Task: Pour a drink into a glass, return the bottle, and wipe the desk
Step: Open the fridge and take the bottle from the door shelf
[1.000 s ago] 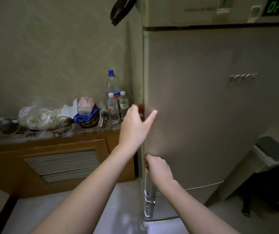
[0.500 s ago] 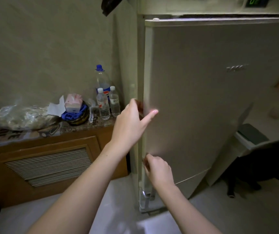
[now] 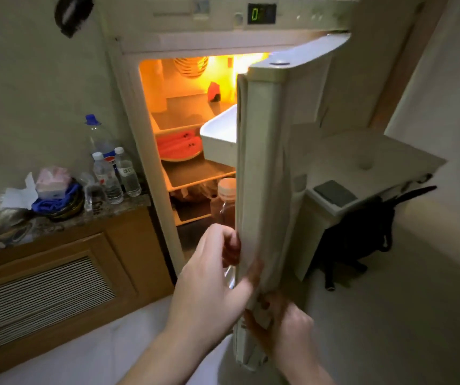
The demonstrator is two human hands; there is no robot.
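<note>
Nearest of all, the right hand [image 3: 280,326] is low on the edge of the fridge door [image 3: 262,190], with its fingers wrapped around that edge from the outer side. Just above it, the left hand [image 3: 212,284] grips the same edge from the inner side, its fingers curled tight onto the door and its thumb pressed on the front rim. The door stands about half open, and the light inside glows orange. Just past the hands, low behind the door edge, stands a brown drink bottle [image 3: 224,202] with a pale cap. This looks like the drink to pour. Higher up sits a cut watermelon [image 3: 178,147] on a shelf, beside a white door tray [image 3: 219,134]. Off to the left, water bottles [image 3: 112,176] stand on a stone counter [image 3: 56,223]. No glass can be seen. To do this step well, swing the door wide and slow, so nothing in the door tray shakes. Then let one hand go and take the bottle around its middle.
</note>
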